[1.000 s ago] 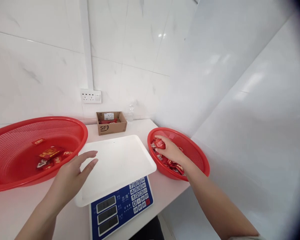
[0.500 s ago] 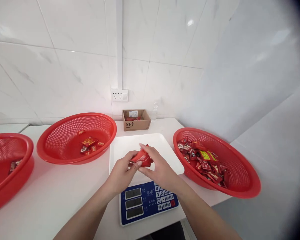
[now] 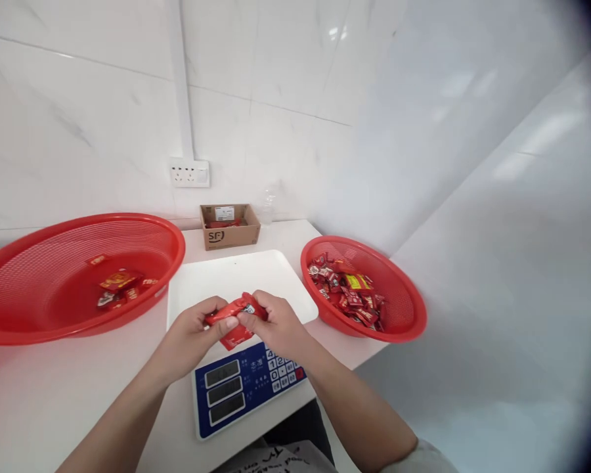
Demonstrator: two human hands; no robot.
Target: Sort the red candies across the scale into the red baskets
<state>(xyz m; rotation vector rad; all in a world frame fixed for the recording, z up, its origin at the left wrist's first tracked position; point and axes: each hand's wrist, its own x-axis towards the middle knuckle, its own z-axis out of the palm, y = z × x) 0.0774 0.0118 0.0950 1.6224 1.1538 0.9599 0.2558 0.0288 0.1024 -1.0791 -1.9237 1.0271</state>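
Observation:
Between my two hands is a small red packet (image 3: 238, 338), pinched by thumbs and fingers above the front of a white weighing scale (image 3: 226, 270). My left hand (image 3: 190, 335) is closed on its left end. My right hand (image 3: 278, 325) grips its upper right side, near a small whitish printed patch. Some of the packet is hidden behind the fingers. Below the hands is the scale's blue panel (image 3: 249, 387), with three displays and a keypad partly covered by my right hand and forearm.
To the right, a red plastic basket (image 3: 406, 312) holds many small red packets (image 3: 352, 295). Another red basket (image 3: 34, 325) on the left has several packets (image 3: 123, 282) in it. Behind the scale stands a cardboard box (image 3: 234, 238) with red items inside, below a wall socket (image 3: 190, 173).
My view has swung to the right, so everything sits further left. The packet has been turned between my hands and more of its face shows. Both hands still hold it.

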